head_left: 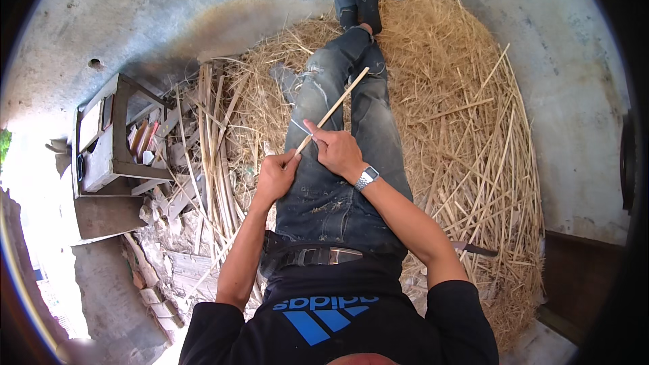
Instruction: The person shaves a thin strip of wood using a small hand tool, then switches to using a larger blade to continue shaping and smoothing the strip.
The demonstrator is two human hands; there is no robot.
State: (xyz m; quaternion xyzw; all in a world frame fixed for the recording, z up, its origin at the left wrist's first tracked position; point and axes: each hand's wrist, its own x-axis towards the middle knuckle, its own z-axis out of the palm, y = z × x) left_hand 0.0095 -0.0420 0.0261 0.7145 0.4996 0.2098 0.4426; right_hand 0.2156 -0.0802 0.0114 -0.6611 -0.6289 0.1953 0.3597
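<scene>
A pale, narrow bamboo strip (pixel 347 90) slants over my dark trousers, its far end pointing up and right. My left hand (pixel 276 177) is closed, pinching the strip's near end between thumb and fingers. Just ahead of it, my right hand (pixel 338 153), with a silver watch (pixel 367 177) on the wrist, closes around the strip's lower part. A thin, shiny blade (pixel 300 126) juts to the upper left from the right fingers and crosses the strip. Whatever handle it has is hidden in my hand.
My legs stretch out, crossed at the shoes (pixel 356 1). Curly shavings (pixel 422 47) surround them. Many long strips (pixel 497 186) lie to the right, with a dark knife-like tool (pixel 477 249) by my hip. More strips (pixel 211 142) and a wooden box shelf (pixel 122 138) stand left, near concrete walls (pixel 162 7).
</scene>
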